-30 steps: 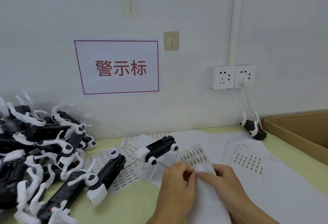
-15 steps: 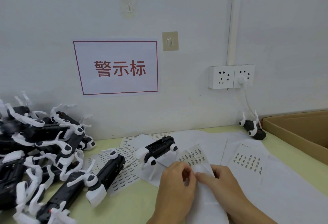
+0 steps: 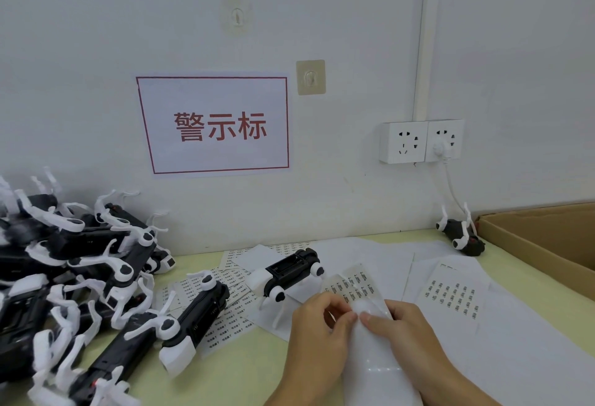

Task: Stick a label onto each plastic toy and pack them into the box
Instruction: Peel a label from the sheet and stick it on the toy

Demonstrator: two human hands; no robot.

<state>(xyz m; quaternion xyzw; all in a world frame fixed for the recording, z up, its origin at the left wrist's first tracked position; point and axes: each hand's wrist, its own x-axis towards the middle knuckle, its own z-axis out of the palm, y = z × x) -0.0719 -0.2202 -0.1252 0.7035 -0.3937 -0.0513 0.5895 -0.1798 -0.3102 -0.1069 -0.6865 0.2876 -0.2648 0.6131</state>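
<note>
Both hands, left (image 3: 317, 325) and right (image 3: 397, 325), pinch glossy white label sheet (image 3: 370, 312), peeling one label; next press it onto black-and-white plastic robot-dog toy (image 3: 288, 272) just behind sheet; brown cardboard box (image 3: 544, 238) far right

We see an evenly lit, fairly bright scene with soft, diffuse light and a cool bluish cast on the wall (image 3: 322, 19). Shadows are faint; only thin ones lie under the toy pile (image 3: 80, 277) at nine o'clock. A pale sheen glares on the glossy label sheet (image 3: 370, 309) at six o'clock. Toward nine o'clock the toys smear into blur. Straight lines bow at the edges, as the conduit (image 3: 425, 35) at one o'clock shows.
</note>
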